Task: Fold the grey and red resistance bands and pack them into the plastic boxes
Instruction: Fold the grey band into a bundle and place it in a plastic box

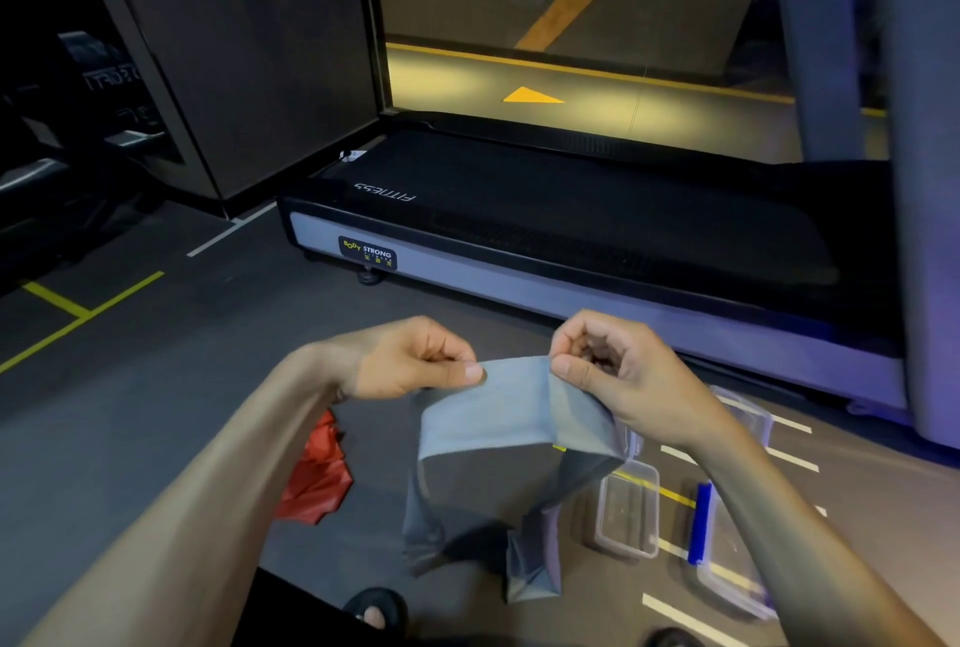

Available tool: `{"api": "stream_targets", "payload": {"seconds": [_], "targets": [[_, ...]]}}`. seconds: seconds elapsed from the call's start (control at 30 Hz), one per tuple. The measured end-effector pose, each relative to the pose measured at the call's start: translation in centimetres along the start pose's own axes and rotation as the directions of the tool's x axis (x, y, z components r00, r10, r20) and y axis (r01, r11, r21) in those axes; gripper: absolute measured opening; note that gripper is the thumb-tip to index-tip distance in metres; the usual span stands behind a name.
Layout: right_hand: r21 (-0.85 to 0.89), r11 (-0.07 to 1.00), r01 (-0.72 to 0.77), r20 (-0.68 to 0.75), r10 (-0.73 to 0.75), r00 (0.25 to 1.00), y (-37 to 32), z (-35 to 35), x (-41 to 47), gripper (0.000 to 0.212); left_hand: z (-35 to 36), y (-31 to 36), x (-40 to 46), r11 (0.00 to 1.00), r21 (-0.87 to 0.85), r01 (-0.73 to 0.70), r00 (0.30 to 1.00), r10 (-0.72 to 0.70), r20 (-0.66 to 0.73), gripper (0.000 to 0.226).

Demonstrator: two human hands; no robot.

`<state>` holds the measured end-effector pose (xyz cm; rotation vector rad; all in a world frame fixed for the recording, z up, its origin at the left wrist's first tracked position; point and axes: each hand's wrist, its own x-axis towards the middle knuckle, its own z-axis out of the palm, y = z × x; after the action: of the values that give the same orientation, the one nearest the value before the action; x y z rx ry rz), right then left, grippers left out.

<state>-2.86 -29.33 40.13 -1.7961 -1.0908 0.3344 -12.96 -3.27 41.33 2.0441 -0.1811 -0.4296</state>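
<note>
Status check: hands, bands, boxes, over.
Left hand and right hand pinch grey band, held up. Red band crumpled on floor. Plastic box open, nothing blocking.

Words on the treadmill ahead of me

The treadmill [571, 231] side rail carries a badge [368, 252] reading "BODY STRONG", and its belt shows "FITNESS" [385, 192] upside down to me; small characters under the badge's words are illegible.

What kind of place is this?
Probably a gym. There is a black treadmill with a grey side rail marked "FITNESS" and "BODY STRONG", yellow painted lines on the dark floor, and stretchy exercise bands like the grey one.
</note>
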Motion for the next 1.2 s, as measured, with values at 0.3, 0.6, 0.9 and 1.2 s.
{"api": "stream_targets", "payload": {"seconds": [0.3, 0.6, 0.9, 1.2], "targets": [[0.004, 1.000, -0.024, 0.010, 0.024, 1.000, 0.6, 0.0, -0.3, 0.007, -0.2, -0.3, -0.3, 0.998, -0.056, 0.036, 0.999, -0.036, 0.002, 0.018], [-0.016, 0.999, -0.045, 0.001, 0.045, 0.999, 0.8, -0.3, -0.6, 0.008, -0.4, -0.9, 0.0, 0.999, -0.021, 0.031, 0.999, -0.032, -0.038, 0.022], [-0.005, 1.000, -0.028, -0.022, 0.028, 0.999, 0.8, -0.5, -0.6, 0.006, 0.1, -0.2, 0.5, 0.997, 0.064, 0.036, 0.998, -0.032, -0.056, 0.023], [0.014, 0.999, -0.031, -0.009, 0.032, 0.999, 1.0, -0.6, -0.8, 0.005, 0.0, -0.1, 0.4, 1.000, 0.006, 0.026, 0.997, -0.026, -0.076, 0.020]]}}
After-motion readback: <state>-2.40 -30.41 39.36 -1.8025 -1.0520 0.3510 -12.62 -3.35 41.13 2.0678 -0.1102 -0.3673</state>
